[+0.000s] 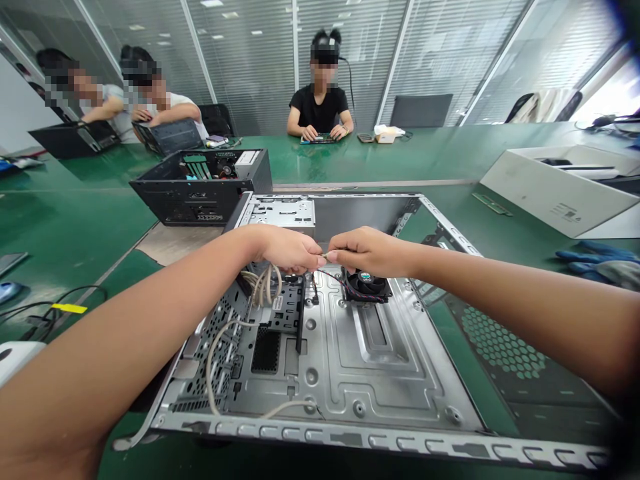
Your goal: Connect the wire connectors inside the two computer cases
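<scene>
Over an open metal computer case [340, 373], both my hands meet with pinched fingers. My left hand [293, 250] is closed on a thin wire [325, 256], a short piece of which shows between the fingertips. From the right, my right hand [370, 250] pinches the same wire; its ends are hidden by the fingers. Below my right hand lies a black cooling fan [367, 285], partly covered by it. The fan's dark twisted cable [334, 275] runs up toward my left hand. A bundle of pale cables [265, 287] hangs just under my left hand.
Another black computer case [200, 190] stands behind on the left. On the right are a white case panel [555, 193], a green memory stick [493, 204] and blue gloves [595, 260]. Several people sit across the green table [430, 157]. Black cables [47, 320] lie at left.
</scene>
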The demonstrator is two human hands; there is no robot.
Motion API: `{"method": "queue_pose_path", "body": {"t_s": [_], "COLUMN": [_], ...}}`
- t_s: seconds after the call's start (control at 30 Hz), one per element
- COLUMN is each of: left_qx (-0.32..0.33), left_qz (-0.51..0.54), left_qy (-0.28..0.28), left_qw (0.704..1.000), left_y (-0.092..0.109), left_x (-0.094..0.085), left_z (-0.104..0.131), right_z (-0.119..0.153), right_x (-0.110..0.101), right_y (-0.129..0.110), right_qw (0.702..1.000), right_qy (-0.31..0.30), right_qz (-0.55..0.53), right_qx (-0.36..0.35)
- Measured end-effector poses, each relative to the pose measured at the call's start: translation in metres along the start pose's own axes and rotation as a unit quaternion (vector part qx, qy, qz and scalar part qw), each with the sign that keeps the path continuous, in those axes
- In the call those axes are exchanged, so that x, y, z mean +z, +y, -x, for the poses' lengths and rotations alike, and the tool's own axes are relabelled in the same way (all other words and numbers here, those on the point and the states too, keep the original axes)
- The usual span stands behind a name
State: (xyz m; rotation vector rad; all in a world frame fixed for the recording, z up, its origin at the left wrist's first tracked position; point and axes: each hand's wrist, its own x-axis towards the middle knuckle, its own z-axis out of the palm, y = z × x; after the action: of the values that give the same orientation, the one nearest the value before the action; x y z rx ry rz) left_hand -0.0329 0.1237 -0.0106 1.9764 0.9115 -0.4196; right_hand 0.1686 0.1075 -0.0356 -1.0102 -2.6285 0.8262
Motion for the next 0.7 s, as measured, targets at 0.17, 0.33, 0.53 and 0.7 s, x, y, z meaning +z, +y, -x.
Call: {"method": "queue_pose_path", "body": {"t_s": [0.17,0.33,0.53,0.7], "left_qx": [0.0,-0.008,0.003,-0.004], "left_qz": [-0.051,-0.033,-0.043,-0.097], "left_qy": [0.008,0.014,0.011,0.013], "left_qw": [0.999,0.999,0.999,0.995], "left_y": [0.0019,0.0029,0.0025,0.0022], "left_x": [-0.0007,0.0001,0.0001,-0.0016], "left_z": [0.0003,0.0007,0.0011,0.0006], "right_z": [-0.0001,0.0001,-0.001,-0.0013], "right_x": [0.0001,0.0022,0.0028,0.0014], "right_y": [0.001,0.0014,0.0021,0.0032], "right_qw": [1.0,1.0,1.0,1.0], "right_qy": [-0.007,-0.001,-0.007,-0.015], "right_qz": [-0.001,0.0,0.002,-0.006], "right_qx": [0.008,0.02,0.016,0.011]}}
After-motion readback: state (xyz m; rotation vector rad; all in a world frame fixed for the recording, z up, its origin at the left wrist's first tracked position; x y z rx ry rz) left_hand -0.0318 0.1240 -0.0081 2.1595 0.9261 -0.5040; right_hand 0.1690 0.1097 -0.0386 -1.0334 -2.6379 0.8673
